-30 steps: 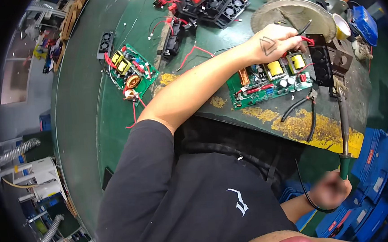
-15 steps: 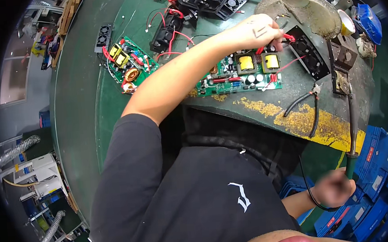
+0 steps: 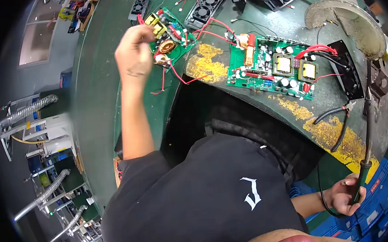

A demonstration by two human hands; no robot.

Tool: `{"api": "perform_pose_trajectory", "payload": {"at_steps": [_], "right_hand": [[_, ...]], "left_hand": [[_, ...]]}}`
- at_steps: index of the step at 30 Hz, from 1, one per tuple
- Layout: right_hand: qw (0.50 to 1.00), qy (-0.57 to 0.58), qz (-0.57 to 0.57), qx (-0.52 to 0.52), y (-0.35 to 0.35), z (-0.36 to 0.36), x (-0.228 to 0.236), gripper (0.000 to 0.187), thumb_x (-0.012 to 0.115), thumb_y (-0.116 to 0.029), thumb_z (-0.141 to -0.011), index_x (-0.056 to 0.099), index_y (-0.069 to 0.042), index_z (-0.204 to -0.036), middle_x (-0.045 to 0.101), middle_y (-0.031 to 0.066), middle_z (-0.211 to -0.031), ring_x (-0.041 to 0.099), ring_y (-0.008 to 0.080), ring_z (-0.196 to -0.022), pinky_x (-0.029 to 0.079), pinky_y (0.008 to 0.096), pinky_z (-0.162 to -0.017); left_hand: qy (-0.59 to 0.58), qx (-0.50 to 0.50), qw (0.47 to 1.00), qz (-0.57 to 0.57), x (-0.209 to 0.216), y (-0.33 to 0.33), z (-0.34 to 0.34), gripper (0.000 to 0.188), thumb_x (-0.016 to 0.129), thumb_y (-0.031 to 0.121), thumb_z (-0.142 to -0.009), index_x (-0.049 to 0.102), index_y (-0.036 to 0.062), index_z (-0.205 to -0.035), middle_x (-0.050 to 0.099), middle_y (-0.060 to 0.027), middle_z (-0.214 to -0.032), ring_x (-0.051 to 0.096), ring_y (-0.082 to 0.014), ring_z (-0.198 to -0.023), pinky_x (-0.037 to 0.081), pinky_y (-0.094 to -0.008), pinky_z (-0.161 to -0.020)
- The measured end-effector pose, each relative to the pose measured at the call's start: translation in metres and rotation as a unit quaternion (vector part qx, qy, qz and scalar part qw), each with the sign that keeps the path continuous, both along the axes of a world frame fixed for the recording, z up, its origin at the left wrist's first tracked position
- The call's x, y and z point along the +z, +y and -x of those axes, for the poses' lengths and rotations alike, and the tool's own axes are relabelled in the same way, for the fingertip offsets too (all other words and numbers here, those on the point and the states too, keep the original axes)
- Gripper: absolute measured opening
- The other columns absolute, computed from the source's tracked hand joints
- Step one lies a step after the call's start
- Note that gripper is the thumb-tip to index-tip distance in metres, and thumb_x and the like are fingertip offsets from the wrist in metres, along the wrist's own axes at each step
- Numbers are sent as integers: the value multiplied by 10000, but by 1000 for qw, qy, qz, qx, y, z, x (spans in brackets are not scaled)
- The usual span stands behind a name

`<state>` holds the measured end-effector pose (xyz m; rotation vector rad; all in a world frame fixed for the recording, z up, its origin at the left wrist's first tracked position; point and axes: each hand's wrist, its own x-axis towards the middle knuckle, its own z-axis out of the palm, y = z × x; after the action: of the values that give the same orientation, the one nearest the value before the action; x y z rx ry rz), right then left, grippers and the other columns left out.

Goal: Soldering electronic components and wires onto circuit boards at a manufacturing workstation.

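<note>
Over here the L hand [image 3: 134, 55] is hovering at the smaller PCB [image 3: 175, 39], which is lying by the left end of the bench's [image 3: 286, 22] yellow-worn front edge; its fingers are curling, but can't tell if they're gripping or touching anything. The R hand [image 3: 347, 195] is gripping the soldering iron [image 3: 368, 138] by its green handle [image 3: 364, 174], just off the right front corner, prob. keeping skin off the metal shaft. The bigger PCB [image 3: 266, 66] is sitting along the front edge, red leads [image 3: 317, 48] running to a black fan panel [image 3: 347, 76], presumably lying close bc they're short. Cutters [image 3: 344, 129] are lying nr that corner, apparently for easy reach.
</note>
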<state>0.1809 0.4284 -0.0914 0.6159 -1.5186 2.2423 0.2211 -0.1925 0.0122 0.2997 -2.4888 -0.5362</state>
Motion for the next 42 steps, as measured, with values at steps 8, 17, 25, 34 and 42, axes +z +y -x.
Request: {"api": "perform_pose_trajectory", "payload": {"at_steps": [8,17,25,34,42], "right_hand": [[995,-40,26,91,-17,26,12,541,486,-392,-994,604,4,-1343,638,274,-989,565,299,-872,465,321,-726],[982,-132,22,134,-40,10,26,137,598,-231,-1033,685,-231,-1140,661,230,-1136,604,335,-945,529,372,-716],[969,-169,-85,157,-32,15,51,329,685,-328,-986,550,-43,-1082,637,305,-1045,655,351,-882,575,403,-751],[930,-263,-251,-56,-6,-25,62,404,598,5,-978,441,-41,-1347,651,162,-1100,592,114,-836,430,221,-652],[773,-132,-574,-237,1,-34,65,410,717,114,-860,677,82,-1267,731,181,-1149,701,243,-1022,531,302,-917]], "left_hand": [[-106,22,975,196,-39,-94,-30,320,604,-120,-859,697,70,-1099,655,-93,-1190,674,-256,-1043,551,-338,-863],[-69,-29,959,272,-5,-102,-15,209,720,-42,-840,778,39,-1024,714,-88,-1270,635,-259,-1250,533,-356,-1006],[87,-196,975,57,55,35,26,221,671,-106,-822,765,-66,-1018,753,-137,-974,716,-293,-950,552,-355,-879],[10,-439,891,-115,-23,252,101,367,709,-86,-822,763,36,-1164,537,-73,-932,569,-194,-762,464,-282,-648],[24,-357,931,-77,-65,295,137,148,765,36,-820,709,51,-956,539,-78,-769,585,-274,-691,469,-370,-617]]}}
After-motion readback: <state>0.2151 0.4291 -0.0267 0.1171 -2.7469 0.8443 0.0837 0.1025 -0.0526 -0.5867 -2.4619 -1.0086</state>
